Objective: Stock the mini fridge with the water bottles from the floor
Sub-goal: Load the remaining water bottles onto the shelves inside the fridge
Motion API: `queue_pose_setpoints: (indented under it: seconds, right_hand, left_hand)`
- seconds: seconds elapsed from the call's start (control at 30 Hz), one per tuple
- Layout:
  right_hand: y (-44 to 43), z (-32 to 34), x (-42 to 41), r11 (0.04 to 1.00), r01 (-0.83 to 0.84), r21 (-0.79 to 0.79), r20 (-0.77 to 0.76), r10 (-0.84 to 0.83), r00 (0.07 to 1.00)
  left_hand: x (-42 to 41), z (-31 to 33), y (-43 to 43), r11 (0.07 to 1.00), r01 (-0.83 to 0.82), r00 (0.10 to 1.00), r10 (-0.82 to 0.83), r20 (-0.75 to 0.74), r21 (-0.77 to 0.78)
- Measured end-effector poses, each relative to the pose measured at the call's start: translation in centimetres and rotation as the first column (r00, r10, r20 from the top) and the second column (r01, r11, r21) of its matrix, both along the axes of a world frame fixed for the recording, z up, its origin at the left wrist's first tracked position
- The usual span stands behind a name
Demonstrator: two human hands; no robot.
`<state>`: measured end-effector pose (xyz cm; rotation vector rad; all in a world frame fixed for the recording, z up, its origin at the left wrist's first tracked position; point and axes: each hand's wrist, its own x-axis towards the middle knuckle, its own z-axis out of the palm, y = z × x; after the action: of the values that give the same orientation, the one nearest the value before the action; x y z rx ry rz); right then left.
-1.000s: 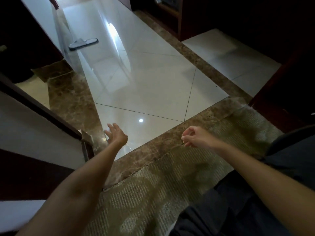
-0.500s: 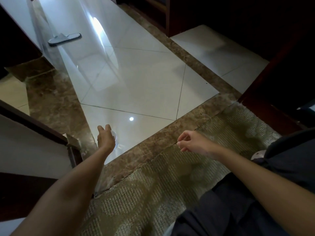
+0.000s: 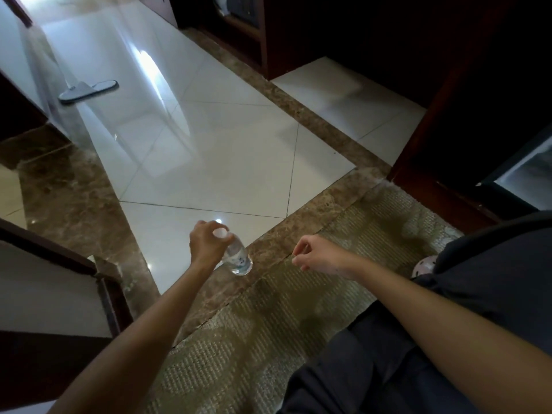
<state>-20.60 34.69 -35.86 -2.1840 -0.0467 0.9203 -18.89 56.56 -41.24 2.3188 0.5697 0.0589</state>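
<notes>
A moment ago the left hand (image 3: 209, 245) was only reaching, fingers spread. Now its grip is closed round the neck of a clear water bottle (image 3: 239, 259), which slants down just below the grip, over the floor (image 3: 209, 150). The right hand (image 3: 316, 253), beside the grip, hangs loosely curled and empty. With the pickup apparently made, carrying the bottle to the fridge looks next.

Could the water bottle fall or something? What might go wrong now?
The left hand holds the water bottle only near its cap, tilted; that grip might slip and the bottle drop onto the hard tile floor. The right hand holds nothing, so nothing supports the bottle from below.
</notes>
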Motion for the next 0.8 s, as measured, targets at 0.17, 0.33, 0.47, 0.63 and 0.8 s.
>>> queue_pose_setpoints:
  seconds: [0.17, 0.33, 0.47, 0.63, 0.8]
  right_hand:
    - [-2.9, 1.7, 1.2, 0.998, 0.055, -0.031, 0.049, -0.054, 0.997]
    - [-8.4, 5.0, 3.9, 0.981, 0.188, 0.049, 0.096, -0.192, 0.977]
    - [-14.7, 7.8, 5.2, 0.981, 0.186, 0.061, 0.159, -0.193, 0.968]
    - [-22.9, 12.3, 5.9, 0.984, 0.122, 0.129, 0.174, -0.144, 0.974]
    - [-29.5, 13.3, 4.1, 0.945, 0.311, 0.102, 0.396, -0.325, 0.859]
  left_hand:
    - [2.1, 5.9, -6.8, 0.981, 0.195, 0.976, -0.193, 0.105, -0.008]
    - [4.5, 12.5, -13.7, 0.85, 0.519, 0.834, -0.526, 0.165, 0.086]
    - [5.6, 17.7, -20.2, 0.66, 0.751, 0.643, -0.734, 0.22, 0.008]
    - [6.8, 21.9, -29.0, 0.481, 0.872, 0.484, -0.827, 0.285, -0.086]
    - [7.4, 23.5, -38.1, 0.439, 0.89, 0.452, -0.823, 0.344, -0.121]
